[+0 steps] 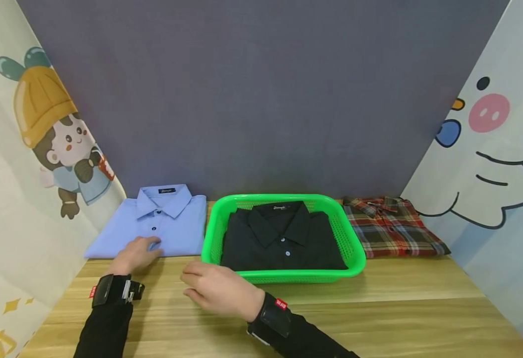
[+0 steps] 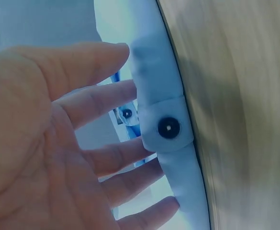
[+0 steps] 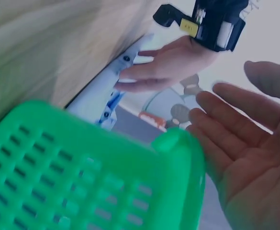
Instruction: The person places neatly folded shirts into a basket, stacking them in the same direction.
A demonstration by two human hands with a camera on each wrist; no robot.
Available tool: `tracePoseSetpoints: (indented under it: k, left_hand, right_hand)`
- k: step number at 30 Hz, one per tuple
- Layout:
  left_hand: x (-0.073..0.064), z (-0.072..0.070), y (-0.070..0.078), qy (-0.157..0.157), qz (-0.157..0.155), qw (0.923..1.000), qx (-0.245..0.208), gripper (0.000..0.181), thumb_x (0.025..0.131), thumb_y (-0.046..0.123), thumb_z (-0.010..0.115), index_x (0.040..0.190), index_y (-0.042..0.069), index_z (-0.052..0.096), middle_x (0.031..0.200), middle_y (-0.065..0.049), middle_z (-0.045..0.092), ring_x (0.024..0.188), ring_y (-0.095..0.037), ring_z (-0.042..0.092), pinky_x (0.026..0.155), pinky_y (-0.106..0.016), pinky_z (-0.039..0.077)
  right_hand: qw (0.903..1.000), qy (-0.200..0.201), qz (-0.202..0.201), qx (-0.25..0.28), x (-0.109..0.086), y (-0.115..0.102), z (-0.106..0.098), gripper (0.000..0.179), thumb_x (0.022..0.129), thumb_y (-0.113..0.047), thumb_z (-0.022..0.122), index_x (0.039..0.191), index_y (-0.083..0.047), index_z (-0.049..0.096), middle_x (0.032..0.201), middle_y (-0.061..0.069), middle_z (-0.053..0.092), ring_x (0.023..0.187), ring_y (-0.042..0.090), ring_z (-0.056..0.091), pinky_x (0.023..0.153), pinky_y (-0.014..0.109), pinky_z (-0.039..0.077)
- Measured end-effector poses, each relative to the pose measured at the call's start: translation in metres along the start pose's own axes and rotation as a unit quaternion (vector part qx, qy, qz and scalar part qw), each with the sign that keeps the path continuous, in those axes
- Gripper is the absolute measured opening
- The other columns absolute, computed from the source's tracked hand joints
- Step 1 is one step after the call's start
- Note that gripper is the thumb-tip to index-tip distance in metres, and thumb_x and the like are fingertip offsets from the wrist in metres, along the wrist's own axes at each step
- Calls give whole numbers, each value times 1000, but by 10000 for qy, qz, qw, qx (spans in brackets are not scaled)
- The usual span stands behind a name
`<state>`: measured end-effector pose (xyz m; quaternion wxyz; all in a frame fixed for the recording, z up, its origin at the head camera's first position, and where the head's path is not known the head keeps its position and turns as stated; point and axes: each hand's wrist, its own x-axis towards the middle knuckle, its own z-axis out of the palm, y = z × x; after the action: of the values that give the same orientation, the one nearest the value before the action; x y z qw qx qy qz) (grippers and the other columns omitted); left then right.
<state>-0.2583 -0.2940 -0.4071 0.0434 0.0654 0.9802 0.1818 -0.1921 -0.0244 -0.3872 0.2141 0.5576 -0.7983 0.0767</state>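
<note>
A folded light blue shirt (image 1: 173, 232) lies at the left, its collar toward the back wall. Over its front edge reaches my left hand (image 1: 135, 254), fingers spread; in the left wrist view the fingertips (image 2: 130, 91) meet the cloth beside a dark button (image 2: 169, 128). To the right stands a green plastic basket (image 1: 288, 274) with a folded black shirt (image 1: 265, 243) inside. My right hand (image 1: 218, 288) hovers by the basket's front left corner, holding nothing, its fingers (image 3: 226, 127) loosely extended in the right wrist view.
A folded plaid shirt (image 1: 391, 226) lies right of the basket. Everything rests on a wooden table (image 1: 377, 313). A grey wall (image 1: 261, 99) rises at the back, with cartoon-printed panels (image 1: 489, 189) along both sides.
</note>
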Motion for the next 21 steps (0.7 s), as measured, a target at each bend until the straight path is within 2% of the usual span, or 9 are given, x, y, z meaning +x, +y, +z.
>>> tracePoseSetpoints:
  k: [2, 6, 9, 12, 14, 16, 19, 21]
  left_hand:
    - [0, 1, -3, 3, -2, 10000, 16, 48, 93, 26, 54, 126, -9, 52, 127, -38, 48, 116, -54, 40, 92, -67, 37]
    - [0, 1, -7, -16, -25, 9999, 99, 45, 93, 26, 54, 124, -6, 55, 125, -38, 49, 115, -54, 41, 89, -69, 38]
    - [0, 0, -8, -49, -21, 9999, 138, 42, 93, 26, 54, 122, -4, 56, 123, -38, 50, 113, -55, 42, 87, -69, 39]
    - [0, -2, -8, -75, 28, 9999, 122, 36, 92, 25, 54, 116, -1, 60, 117, -36, 54, 109, -52, 46, 85, -66, 41]
    - [0, -4, -8, -132, 83, 9999, 75, 30, 92, 24, 55, 110, 1, 62, 111, -32, 57, 103, -47, 50, 82, -62, 43]
    - [-1, -7, -10, -214, 125, 9997, -31, 25, 92, 23, 55, 104, 3, 63, 103, -26, 59, 94, -40, 52, 78, -56, 44]
    - [-3, -12, -14, -233, 55, 9993, -279, 22, 94, 22, 54, 100, 3, 61, 90, -17, 60, 80, -30, 52, 68, -46, 44]
    - [-4, -14, -18, -33, -52, 9993, -373, 24, 94, 22, 52, 102, 1, 60, 86, -16, 60, 75, -27, 52, 64, -43, 43]
  right_hand:
    - [10000, -67, -8, -1, 4, -6, 3, 17, 93, -24, 58, 102, -11, 64, 102, -3, 58, 96, 6, 52, 87, 15, 46]
    - [9993, -263, 247, 63, 10, -16, 10, 17, 95, -27, 55, 98, -12, 63, 94, -5, 56, 84, 4, 51, 74, 14, 49]
    - [9974, -437, 554, 112, 14, -21, 16, 20, 96, -28, 54, 97, -12, 64, 91, -4, 58, 77, 3, 53, 67, 14, 49]
    - [9929, -657, 946, 296, 17, -22, 22, 23, 95, -29, 54, 98, -8, 64, 92, -1, 61, 77, 5, 55, 67, 16, 50]
    - [9864, -853, 1285, 566, 20, -21, 25, 28, 95, -29, 54, 103, -4, 63, 99, 5, 63, 84, 9, 59, 73, 19, 52]
    - [9760, -1045, 1682, 903, 23, -20, 29, 39, 96, -31, 53, 112, 3, 61, 113, 14, 63, 101, 18, 58, 86, 25, 51]
    - [9578, -1225, 2267, 1274, 31, -19, 34, 55, 97, -35, 50, 127, 12, 49, 131, 27, 51, 124, 31, 44, 100, 31, 43]
    - [9463, -1250, 2632, 1401, 36, -18, 38, 63, 97, -36, 50, 134, 13, 41, 137, 31, 43, 130, 35, 35, 103, 30, 40]
